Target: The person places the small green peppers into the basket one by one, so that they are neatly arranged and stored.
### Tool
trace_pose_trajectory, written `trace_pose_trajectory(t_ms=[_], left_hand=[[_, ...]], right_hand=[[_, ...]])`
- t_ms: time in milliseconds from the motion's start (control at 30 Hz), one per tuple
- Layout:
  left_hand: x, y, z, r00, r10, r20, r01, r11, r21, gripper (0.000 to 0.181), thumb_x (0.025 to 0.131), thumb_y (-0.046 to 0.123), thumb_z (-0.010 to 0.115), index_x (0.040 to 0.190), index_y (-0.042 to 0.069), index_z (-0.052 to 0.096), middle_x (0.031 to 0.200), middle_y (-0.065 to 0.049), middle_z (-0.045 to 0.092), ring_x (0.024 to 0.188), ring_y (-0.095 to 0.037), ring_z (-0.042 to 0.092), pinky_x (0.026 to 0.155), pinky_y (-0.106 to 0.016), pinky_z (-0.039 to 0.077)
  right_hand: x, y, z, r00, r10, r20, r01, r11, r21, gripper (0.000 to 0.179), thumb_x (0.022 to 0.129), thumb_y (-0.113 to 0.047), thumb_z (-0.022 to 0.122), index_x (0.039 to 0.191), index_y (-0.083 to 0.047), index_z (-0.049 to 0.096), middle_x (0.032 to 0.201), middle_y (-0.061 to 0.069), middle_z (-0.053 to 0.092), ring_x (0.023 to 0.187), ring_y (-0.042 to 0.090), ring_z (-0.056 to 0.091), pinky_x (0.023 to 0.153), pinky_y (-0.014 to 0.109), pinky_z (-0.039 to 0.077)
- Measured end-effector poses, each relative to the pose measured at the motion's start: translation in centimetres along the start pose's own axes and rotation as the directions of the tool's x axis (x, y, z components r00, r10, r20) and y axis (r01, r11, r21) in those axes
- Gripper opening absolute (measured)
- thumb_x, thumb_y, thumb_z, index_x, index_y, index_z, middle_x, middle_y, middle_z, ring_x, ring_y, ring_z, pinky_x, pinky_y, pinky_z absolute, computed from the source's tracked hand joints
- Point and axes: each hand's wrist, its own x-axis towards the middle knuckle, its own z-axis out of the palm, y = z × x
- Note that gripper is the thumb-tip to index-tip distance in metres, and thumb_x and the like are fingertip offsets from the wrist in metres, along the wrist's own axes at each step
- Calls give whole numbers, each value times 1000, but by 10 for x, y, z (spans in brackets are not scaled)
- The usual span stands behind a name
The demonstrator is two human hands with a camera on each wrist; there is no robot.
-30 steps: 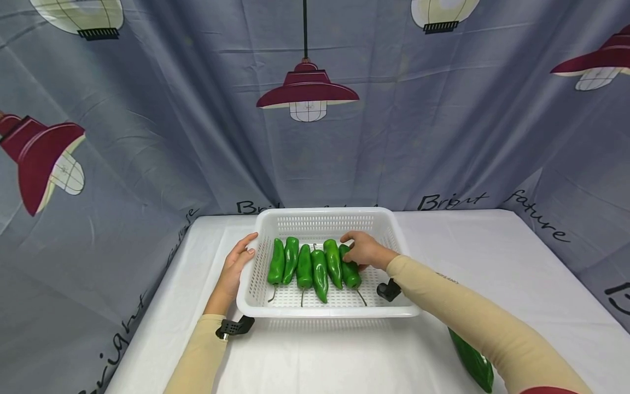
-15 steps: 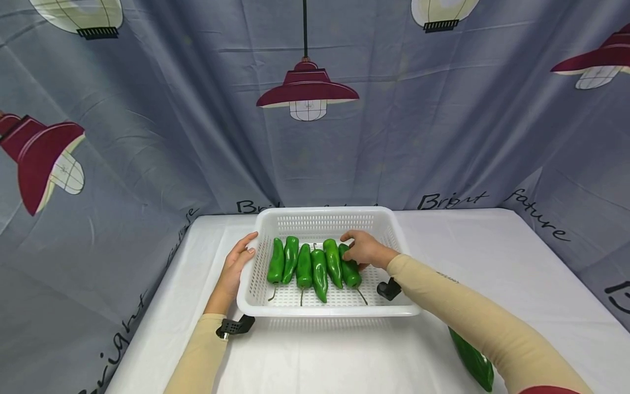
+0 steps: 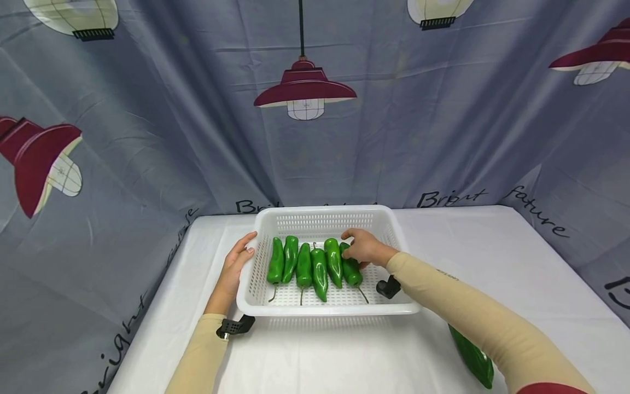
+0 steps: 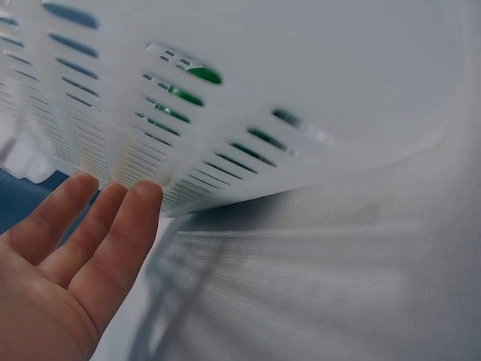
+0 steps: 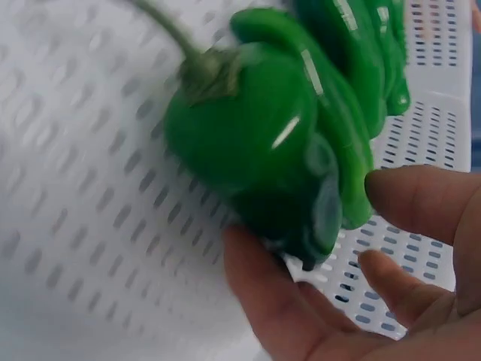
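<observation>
In the head view a white plastic basket (image 3: 330, 311) holds a row of glossy green chili peppers (image 3: 303, 266), several with long stems. My right hand (image 3: 366, 247) reaches inside, with thumb and fingers around the tip end of the rightmost green pepper (image 3: 352, 272). The right wrist view shows that pepper (image 5: 248, 128) lying on the slotted floor, a fingertip (image 5: 248, 256) against its side and the thumb (image 5: 413, 195) by its neighbour. My left hand (image 3: 231, 273) touches the basket's left side from outside. Its fingers (image 4: 128, 226) lie nearly straight against the slotted wall in the left wrist view.
One more green pepper (image 3: 472, 355) lies on the white tablecloth (image 3: 344, 361), partly hidden under my right forearm. A black wrist strap (image 3: 236, 326) is on my left wrist. A grey-blue curtain (image 3: 197, 109) with printed lamps hangs behind the table.
Both hands stay almost in place. The stem end of the rightmost pepper has shifted very slightly to the right. The head view has drifted a little.
</observation>
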Motion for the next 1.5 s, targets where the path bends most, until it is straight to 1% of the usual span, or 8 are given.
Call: trace_pose_trajectory(t_ms=[100,233,400,567,767,1000,1200,1500], left_hand=[[0,-2,0,1000,-7,9,7,1000,-6,48,108,14,39,155,7,35,130,-4,50,109,-6,63,89,-23,59],[-1,-3,0,1000,-22,8,22,1000,0,49,108,13,39,156,7,34,134,-10,48,108,-6,63,89,-23,59],[-2,0,0,1000,-28,1,28,1000,-1,50,107,15,39,156,9,34,141,-17,45,109,-4,63,90,-23,58],[-2,2,1,1000,-23,10,23,1000,-1,49,108,16,39,157,8,33,141,-14,44,110,-3,63,91,-23,58],[-2,1,0,1000,-26,5,26,1000,-14,50,108,15,39,157,7,32,141,-9,45,111,-4,63,91,-23,58],[-2,2,1,1000,-19,19,20,1000,-12,49,109,17,39,156,8,32,142,-13,44,112,-3,62,92,-23,58],[-1,1,0,999,-27,23,28,999,-23,50,108,16,39,157,7,31,151,-20,39,113,-2,61,92,-23,57],[-1,1,-1,999,-33,22,33,999,-4,50,108,17,39,157,8,31,155,-23,37,114,-1,61,93,-22,57]], right_hand=[[-3,2,-4,1000,7,-3,-7,1000,4,57,92,-8,68,146,-2,49,142,31,49,117,42,63,66,44,64],[-10,5,-13,1000,22,4,-22,1000,9,60,93,-14,68,148,-3,47,145,31,47,124,42,59,68,43,64],[-24,4,-30,1000,9,28,-9,999,33,61,96,-18,67,150,-5,44,151,31,43,129,44,56,74,43,64],[-38,3,-45,998,-25,64,20,997,75,61,97,-20,65,151,-3,41,150,31,45,129,46,55,81,45,64],[-54,2,-62,995,-63,73,56,994,92,63,99,-23,64,153,-3,38,148,29,50,129,46,54,85,46,63],[-77,9,-86,995,-82,52,75,989,126,64,100,-22,62,154,-2,35,149,31,47,122,44,59,84,45,63],[-97,26,-104,993,-110,42,103,985,141,67,101,-27,62,155,1,32,146,31,48,114,38,64,84,46,63],[-128,73,-122,995,-93,23,90,990,111,70,102,-33,60,154,4,31,149,35,44,113,33,65,84,47,63]])
